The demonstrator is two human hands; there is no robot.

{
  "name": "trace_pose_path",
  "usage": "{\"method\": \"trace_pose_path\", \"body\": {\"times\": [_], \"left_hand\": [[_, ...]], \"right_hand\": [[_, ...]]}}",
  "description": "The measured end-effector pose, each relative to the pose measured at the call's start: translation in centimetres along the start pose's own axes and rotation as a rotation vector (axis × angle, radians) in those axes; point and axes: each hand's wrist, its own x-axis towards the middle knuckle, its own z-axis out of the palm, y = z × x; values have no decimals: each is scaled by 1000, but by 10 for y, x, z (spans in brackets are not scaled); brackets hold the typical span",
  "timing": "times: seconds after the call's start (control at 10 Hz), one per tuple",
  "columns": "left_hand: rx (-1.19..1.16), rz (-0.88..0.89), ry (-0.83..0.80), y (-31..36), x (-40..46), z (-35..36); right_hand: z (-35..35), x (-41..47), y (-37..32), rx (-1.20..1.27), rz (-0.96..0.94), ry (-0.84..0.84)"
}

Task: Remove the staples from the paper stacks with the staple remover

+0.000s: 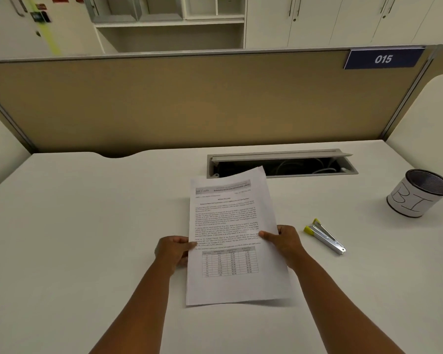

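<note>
A printed paper stack (230, 226) with text and a table is held above the white desk (87, 238), in the middle of the head view. My left hand (173, 251) grips its left edge and my right hand (287, 242) grips its right edge, thumbs on top. The staple remover (324, 236), silver metal with yellow ends, lies on the desk just right of my right hand, untouched. I cannot make out a staple on the sheets.
A black mesh cup (420, 192) wrapped in white paper stands at the right. An open cable tray (292, 164) with wires sits behind the paper. A tan partition (189, 103) closes the desk's far side.
</note>
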Motion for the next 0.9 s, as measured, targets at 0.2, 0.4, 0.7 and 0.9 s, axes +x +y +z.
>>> {"method": "trace_pose_path", "body": {"times": [0.2,0.4,0.7,0.9], "left_hand": [[53,50,158,-8,-3,16],[225,122,218,-6,-3,23],[397,181,225,0,-9,24],[476,180,258,3,-18,23]], "right_hand": [[6,7,6,-214,4,113],[6,9,11,-353,11,208],[-3,3,4,-448,39,253],[-8,-3,-4,-544,40,226]]}}
